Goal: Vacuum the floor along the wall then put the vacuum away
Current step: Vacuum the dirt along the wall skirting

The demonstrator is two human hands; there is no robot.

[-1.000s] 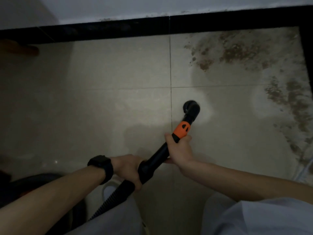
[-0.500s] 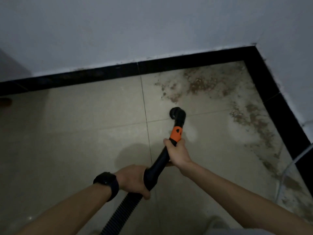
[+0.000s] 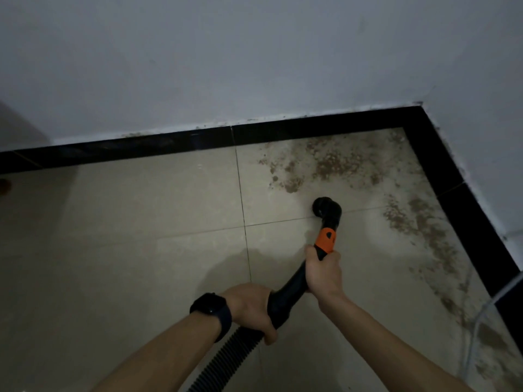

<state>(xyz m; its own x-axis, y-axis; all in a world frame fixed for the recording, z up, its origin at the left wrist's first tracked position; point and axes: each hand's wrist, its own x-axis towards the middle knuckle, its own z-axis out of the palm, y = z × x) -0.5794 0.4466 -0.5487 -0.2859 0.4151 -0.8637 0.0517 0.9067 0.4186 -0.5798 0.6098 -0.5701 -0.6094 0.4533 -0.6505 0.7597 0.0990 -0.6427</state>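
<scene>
Tiled floor [image 3: 141, 222]: both hands grip vacuum wand [image 3: 291, 287], nozzle [image 3: 325, 207] beyond them.

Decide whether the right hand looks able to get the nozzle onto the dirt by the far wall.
Probably yes: right hand grips the wand behind the nozzle; dirt lies just beyond, with only bare tile between.

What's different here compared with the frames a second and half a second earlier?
The vacuum nozzle slid forward to the tile joint and rightward, nearer the dirt in the corner; the view tilted up, showing more wall. Unchanged: the right hand grips the wand below the orange collar, the left hand grips the hose end.
</scene>
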